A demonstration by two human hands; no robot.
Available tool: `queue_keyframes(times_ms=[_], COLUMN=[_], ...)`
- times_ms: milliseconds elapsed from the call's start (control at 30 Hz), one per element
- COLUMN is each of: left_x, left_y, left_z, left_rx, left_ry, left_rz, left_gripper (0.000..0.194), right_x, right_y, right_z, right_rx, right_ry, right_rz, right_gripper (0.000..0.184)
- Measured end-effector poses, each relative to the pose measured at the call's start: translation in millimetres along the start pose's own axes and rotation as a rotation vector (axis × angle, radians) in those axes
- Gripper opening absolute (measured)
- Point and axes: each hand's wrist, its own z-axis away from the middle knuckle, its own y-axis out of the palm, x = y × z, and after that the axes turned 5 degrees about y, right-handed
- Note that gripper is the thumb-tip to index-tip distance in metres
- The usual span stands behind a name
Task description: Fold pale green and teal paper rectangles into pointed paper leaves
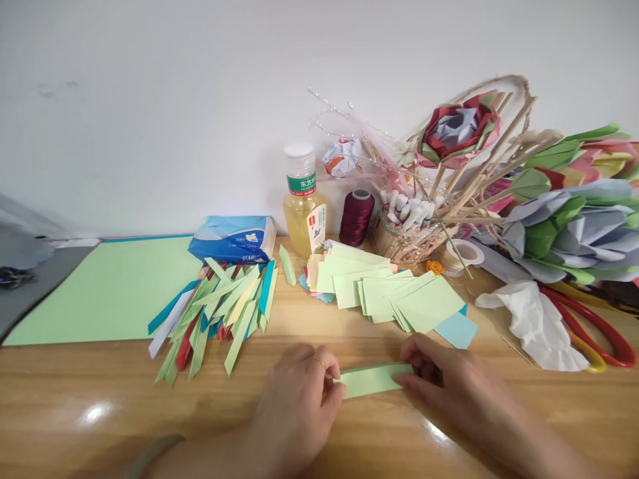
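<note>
A light green paper strip [372, 380] is stretched between my hands just over the wooden table. My left hand [304, 392], with a ring on one finger, pinches the strip's left end. Its right end is held between the thumb and fingers of my right hand [442, 376]. Beyond my left hand lies a heap of folded paper strips [234, 299], mostly green with some blue, red, yellow and white. A spread stack of green paper rectangles [424, 303] lies behind my right hand, with blue pieces under it.
Large green sheets [100, 286] lie at left, beside a blue tissue pack [232, 238]. Behind stand a bottle of yellow liquid [299, 216], a maroon thread spool [356, 218] and a basket [404, 243]. Paper flowers [574, 226], crumpled tissue [539, 319] and red-handled scissors [612, 332] are at right.
</note>
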Motion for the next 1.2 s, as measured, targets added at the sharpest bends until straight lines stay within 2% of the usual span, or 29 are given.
queue_keyframes(times_ms=[200,533,800,1000,1200], left_x=[0,-6,-7,-7,-5], left_y=[-0.3,-4.7,-3.4,-3.2,-0.5], left_z=[0,-4,-5,-5,-2], left_rx=[0.000,0.085,0.003,0.014,-0.043], left_ry=[0.029,0.018,0.109,0.113,0.120], left_rz=[-0.016,-0.073,-0.117,-0.160,-0.187], left_gripper=[0.012,0.014,0.017,0.018,0.019], right_x=[1,10,10,12,12], right_y=[4,0,2,3,3], right_z=[1,4,5,8,9], right_rx=[-0.039,-0.030,-0.054,-0.078,-0.094], right_ry=[0.005,0.063,0.004,-0.024,-0.069], right_rz=[0.096,0.201,0.253,0.267,0.264], right_gripper=[0.013,0.018,0.021,0.023,0.023])
